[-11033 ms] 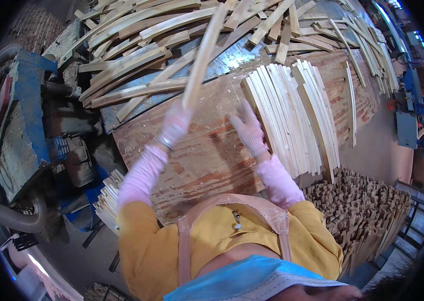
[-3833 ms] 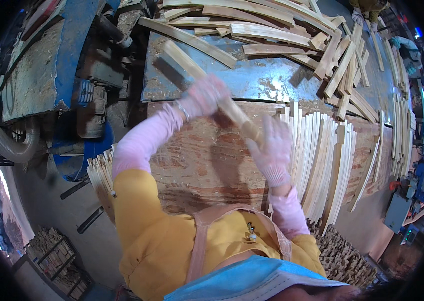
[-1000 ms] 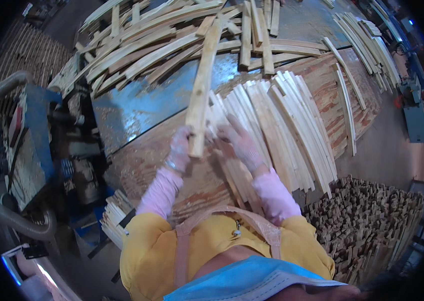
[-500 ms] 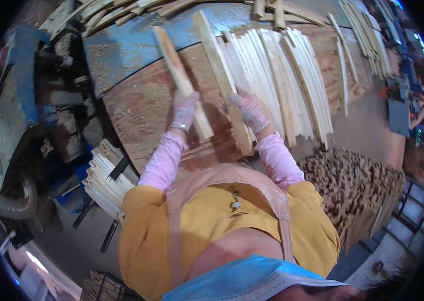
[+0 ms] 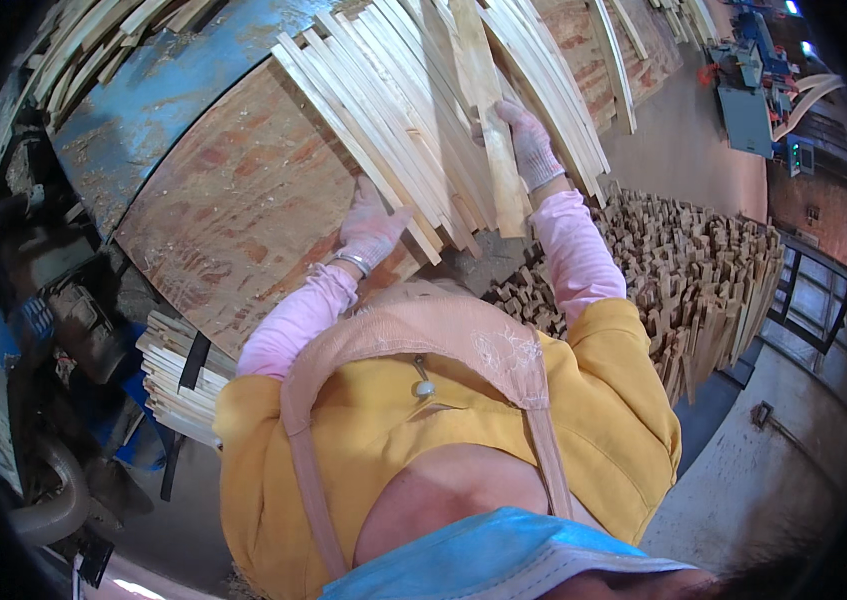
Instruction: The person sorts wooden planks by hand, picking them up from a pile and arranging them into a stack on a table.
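In my right hand [image 5: 525,142], which wears a pale knitted glove, is a long wooden strip [image 5: 484,92]. That strip lies at a slant over a row of pale wooden strips [image 5: 383,110] placed side by side. My left hand [image 5: 373,228], gloved too, rests by the left edge of the row. Its fingers are stretched out along the outermost strip and its thumb reaches toward the strip ends. Nothing is held in the left hand. Beneath both hands is a brown plywood tabletop [image 5: 223,200].
A big stack of short wood pieces [image 5: 683,260] stands right of my body. Bundled strips [image 5: 178,375] are at the lower left, near dark machinery [image 5: 73,310]. A blue surface [image 5: 143,120] adjoins the plywood. Loose strips [image 5: 613,65] lie farther right.
The left hand has let go of its strip, and strips now fill the row's left edge beside it. The right hand has carried its strip rightward over the row. The view has shifted.
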Action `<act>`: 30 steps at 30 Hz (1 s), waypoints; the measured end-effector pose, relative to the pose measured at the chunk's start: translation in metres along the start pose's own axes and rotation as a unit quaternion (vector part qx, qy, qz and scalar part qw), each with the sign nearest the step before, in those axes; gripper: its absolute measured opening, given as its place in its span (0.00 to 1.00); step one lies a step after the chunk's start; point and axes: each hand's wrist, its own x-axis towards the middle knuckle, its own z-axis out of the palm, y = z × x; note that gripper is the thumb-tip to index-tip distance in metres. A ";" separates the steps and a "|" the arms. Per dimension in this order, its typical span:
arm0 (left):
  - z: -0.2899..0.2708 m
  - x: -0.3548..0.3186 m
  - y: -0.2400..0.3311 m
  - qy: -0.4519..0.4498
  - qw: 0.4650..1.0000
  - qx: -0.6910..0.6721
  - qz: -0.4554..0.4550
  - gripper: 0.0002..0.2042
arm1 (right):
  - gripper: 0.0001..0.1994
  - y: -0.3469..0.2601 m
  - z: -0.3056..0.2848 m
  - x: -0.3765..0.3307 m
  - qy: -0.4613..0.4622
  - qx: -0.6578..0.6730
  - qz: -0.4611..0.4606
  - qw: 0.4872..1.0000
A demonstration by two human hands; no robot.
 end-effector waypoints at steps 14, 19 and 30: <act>-0.016 0.007 -0.006 -0.059 0.996 -0.067 -0.030 0.44 | 0.33 -0.015 -0.027 -0.014 0.028 -0.127 -0.056 0.990; -0.014 0.029 -0.027 0.237 0.959 -0.011 0.156 0.31 | 0.34 0.008 -0.068 -0.018 0.180 -0.438 -0.170 0.864; -0.006 0.108 0.139 0.189 0.788 0.279 0.515 0.21 | 0.33 -0.006 -0.104 0.023 0.278 -0.698 -0.282 0.596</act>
